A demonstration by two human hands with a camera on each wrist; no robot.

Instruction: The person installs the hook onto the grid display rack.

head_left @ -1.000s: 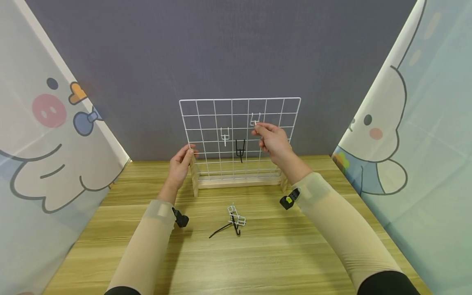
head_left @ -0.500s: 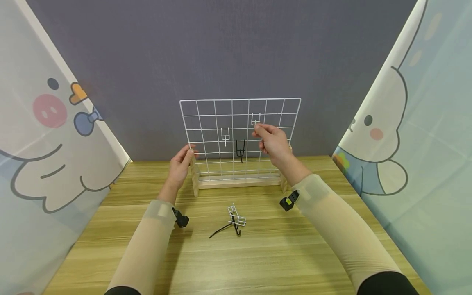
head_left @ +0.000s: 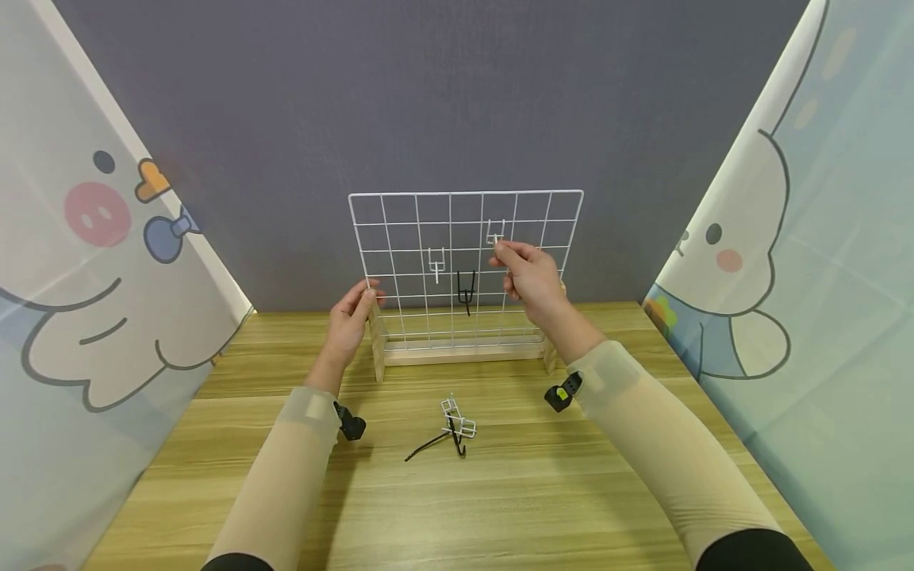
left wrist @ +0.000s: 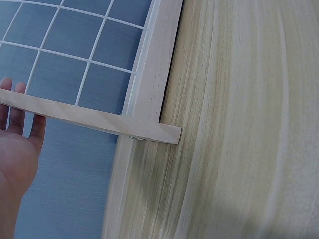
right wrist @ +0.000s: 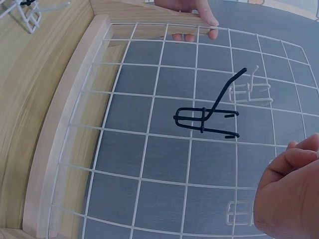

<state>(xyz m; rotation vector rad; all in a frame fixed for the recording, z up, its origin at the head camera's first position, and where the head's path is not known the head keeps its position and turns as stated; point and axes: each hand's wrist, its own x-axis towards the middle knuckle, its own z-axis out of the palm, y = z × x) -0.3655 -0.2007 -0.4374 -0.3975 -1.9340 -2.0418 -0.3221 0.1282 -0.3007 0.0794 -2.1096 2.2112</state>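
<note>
Pinching the near end of the held white hook, the right hand has its grip clamped, thumb and forefinger together on the prong. The held white hook is on the upper part of the wire grid, right of centre; its two arms run up the grid, so the long axis of its frame stands upright, while the prong points outward to the person. The left hand has its grip closed around the left wooden upright, thumb in front and fingers behind. The grid stands upright, its long axis running left to right above a pale wooden base bar. Lower and to the left of the held white hook hangs a second white hook, its arms up and its prong jutting forward and down. Lower again, between the two, a black hook hangs the same way. On the bench, in front of the base bar, loose white hooks lie in a tangle with black wire, one black length slanting off toward the front left; the number of pieces cannot be told. A yellow-green patch marks the black right-wrist camera; any print on it is too small to read.
</note>
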